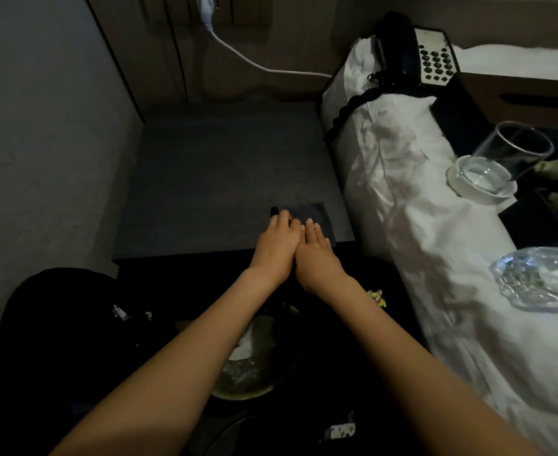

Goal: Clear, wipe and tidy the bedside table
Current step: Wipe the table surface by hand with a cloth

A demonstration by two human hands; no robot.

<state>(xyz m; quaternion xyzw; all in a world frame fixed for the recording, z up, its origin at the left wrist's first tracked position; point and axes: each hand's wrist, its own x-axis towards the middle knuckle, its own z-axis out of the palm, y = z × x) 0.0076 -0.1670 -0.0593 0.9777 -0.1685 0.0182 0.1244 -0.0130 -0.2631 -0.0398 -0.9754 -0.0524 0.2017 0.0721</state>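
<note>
Table: the bedside table (205,172) sits dark and flat between the wall and the bed. Its top looks bare but for a dark cloth and one small black thing.
Cloth: a dark cloth (310,213) lies at the near right corner of the table. It is hard to see, as it is almost the same colour as the top.
Left hand: the left hand (277,245) rests on the table by the cloth, fingers bent down. It may be pinching the cloth edge, but I cannot tell.
Right hand: the right hand (317,251) lies flat on the cloth, fingers straight and close together. The two hands touch side by side.
Small black thing: a little black thing (274,210) sits just past the left fingertips. I cannot tell what it is.
Moved things: a phone (415,51), a wooden box (514,93), a glass (508,156) on a white dish (481,185) and a crushed bottle (541,278) lie on the bed (402,199).
Bin: a bin (254,363) with rubbish stands on the floor under the arms.
Done, I think: the clearing looks finished.
Now, I think: the wiping is going on, or the cloth is being folded.
Left to do, I think: finish wiping, then put the phone, box and glass back neatly.
</note>
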